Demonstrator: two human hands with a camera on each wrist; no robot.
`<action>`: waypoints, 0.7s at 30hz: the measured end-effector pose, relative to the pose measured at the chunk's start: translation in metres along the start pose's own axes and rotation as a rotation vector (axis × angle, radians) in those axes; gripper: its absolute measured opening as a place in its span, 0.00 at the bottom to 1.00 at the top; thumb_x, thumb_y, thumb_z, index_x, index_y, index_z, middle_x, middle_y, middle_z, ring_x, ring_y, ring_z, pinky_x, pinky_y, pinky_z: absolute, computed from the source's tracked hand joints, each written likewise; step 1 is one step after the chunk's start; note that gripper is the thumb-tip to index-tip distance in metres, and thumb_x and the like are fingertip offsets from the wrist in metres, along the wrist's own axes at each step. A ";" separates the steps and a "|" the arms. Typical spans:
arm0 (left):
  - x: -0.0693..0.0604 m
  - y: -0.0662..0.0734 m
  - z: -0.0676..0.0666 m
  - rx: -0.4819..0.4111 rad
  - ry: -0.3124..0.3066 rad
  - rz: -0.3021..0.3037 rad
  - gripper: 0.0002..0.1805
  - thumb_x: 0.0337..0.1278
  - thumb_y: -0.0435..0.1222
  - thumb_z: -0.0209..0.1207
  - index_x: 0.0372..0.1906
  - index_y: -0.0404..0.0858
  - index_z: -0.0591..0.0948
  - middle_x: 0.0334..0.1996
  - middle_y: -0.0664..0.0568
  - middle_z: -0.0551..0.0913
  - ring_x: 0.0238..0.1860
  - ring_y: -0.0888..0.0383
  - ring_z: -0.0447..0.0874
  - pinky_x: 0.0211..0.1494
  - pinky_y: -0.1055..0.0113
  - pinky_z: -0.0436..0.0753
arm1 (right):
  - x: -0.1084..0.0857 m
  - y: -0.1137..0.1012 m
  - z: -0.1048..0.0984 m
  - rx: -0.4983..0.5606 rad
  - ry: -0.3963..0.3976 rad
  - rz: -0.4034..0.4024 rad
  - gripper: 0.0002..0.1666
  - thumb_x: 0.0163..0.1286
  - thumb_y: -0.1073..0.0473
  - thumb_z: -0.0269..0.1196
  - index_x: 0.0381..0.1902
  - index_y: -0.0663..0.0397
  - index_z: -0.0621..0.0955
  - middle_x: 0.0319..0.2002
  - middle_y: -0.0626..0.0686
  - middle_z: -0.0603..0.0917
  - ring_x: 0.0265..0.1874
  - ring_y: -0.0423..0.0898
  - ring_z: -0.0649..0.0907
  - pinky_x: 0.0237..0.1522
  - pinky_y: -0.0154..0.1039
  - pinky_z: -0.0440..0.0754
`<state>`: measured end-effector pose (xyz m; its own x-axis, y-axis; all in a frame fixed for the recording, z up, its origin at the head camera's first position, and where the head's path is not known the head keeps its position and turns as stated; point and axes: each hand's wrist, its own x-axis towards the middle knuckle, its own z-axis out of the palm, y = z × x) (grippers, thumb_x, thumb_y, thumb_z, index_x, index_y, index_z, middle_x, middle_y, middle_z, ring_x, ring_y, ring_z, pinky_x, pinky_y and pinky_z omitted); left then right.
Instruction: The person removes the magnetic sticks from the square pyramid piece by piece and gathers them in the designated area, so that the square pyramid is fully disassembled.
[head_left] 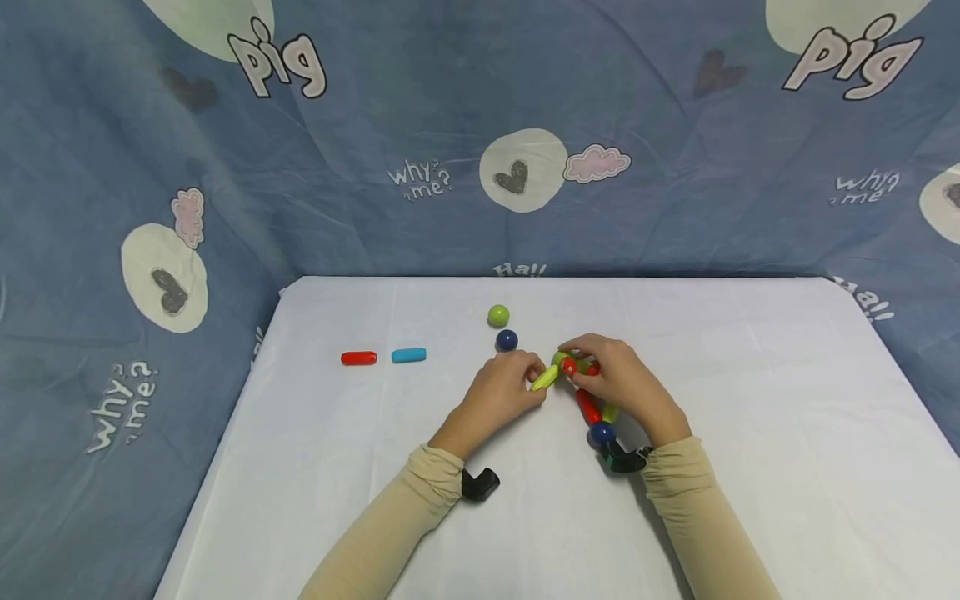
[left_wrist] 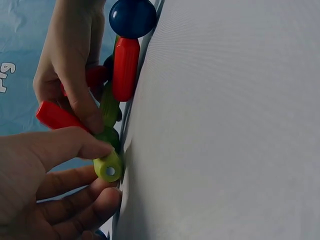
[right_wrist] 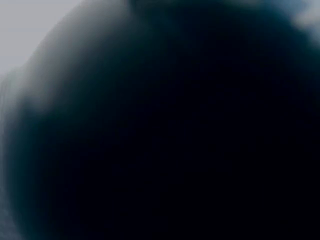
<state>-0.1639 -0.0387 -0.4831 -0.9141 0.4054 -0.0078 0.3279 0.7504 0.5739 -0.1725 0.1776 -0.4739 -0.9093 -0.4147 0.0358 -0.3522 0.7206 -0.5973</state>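
Note:
My left hand [head_left: 504,392] pinches a yellow-green rod [head_left: 545,377] between thumb and fingers; in the left wrist view the rod's end [left_wrist: 108,168] shows a round metal spot. The rod's other end meets a green ball [left_wrist: 108,136]. My right hand [head_left: 618,375] grips the joined piece of rods and balls around that ball, beside a red rod end [head_left: 569,367]. From there a red rod [head_left: 588,406] runs down to a dark blue ball [head_left: 602,433], near the right wrist. A large dark blur fills most of the right wrist view.
On the white table [head_left: 315,500], a red rod [head_left: 358,358] and a blue rod [head_left: 408,355] lie at the left. A green ball [head_left: 498,316] and a dark blue ball [head_left: 506,340] sit just beyond my left hand. A patterned blue cloth [head_left: 420,233] hangs behind.

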 end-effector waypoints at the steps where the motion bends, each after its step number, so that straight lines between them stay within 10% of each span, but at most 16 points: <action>1: 0.000 0.000 0.000 0.005 -0.003 0.004 0.11 0.55 0.37 0.72 0.44 0.42 0.87 0.33 0.57 0.82 0.31 0.63 0.76 0.34 0.71 0.74 | 0.000 0.000 0.000 0.002 -0.003 0.002 0.24 0.64 0.63 0.73 0.59 0.53 0.84 0.54 0.56 0.88 0.51 0.55 0.88 0.56 0.55 0.85; 21: 0.003 -0.005 0.000 -0.083 -0.037 0.003 0.09 0.57 0.39 0.73 0.39 0.39 0.88 0.31 0.55 0.85 0.31 0.64 0.79 0.36 0.72 0.79 | -0.001 -0.001 0.001 -0.034 -0.033 -0.075 0.22 0.66 0.63 0.73 0.58 0.53 0.86 0.55 0.54 0.89 0.53 0.53 0.87 0.58 0.54 0.84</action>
<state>-0.1688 -0.0412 -0.4864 -0.9032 0.4277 -0.0355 0.3083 0.7043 0.6395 -0.1715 0.1765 -0.4740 -0.8724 -0.4859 0.0530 -0.4270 0.7048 -0.5665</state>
